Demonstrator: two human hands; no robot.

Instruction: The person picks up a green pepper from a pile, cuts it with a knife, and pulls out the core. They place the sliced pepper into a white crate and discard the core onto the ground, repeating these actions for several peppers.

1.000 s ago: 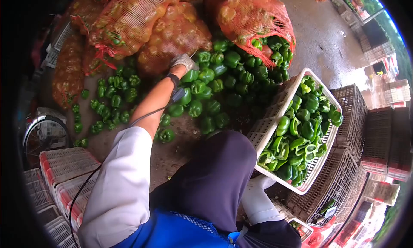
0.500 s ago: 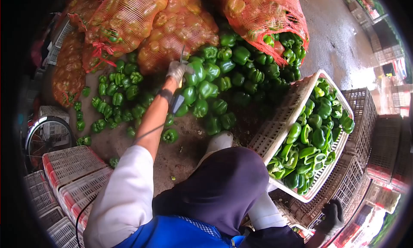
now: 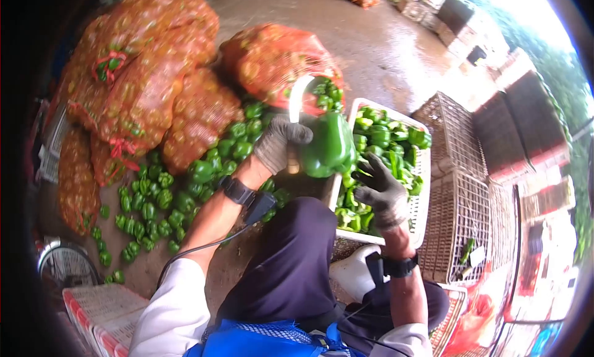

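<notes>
My left hand [image 3: 276, 148], in a grey glove, is closed around a knife [image 3: 299, 100] whose blade points up and shines. A large whole green bell pepper [image 3: 329, 148] is held up against that hand's fingers; part of the grip is hidden behind it. Just right of the pepper, my gloved right hand [image 3: 385, 195] is open with its fingers spread and nothing in it. Below both is a white plastic crate [image 3: 422, 202] holding cut and whole green peppers [image 3: 380, 134].
A pile of green peppers [image 3: 158, 199] lies on the floor to the left. Red mesh sacks [image 3: 139, 60] stand behind it, and an open sack [image 3: 272, 60] spills peppers near the crate. Stacked plastic crates [image 3: 455, 221] stand at right. A wheel [image 3: 65, 264] is at far left.
My left hand has come up from the pepper pile toward the crate with the knife and a pepper. My right hand has risen from low right to beside the pepper. The view has shifted.
</notes>
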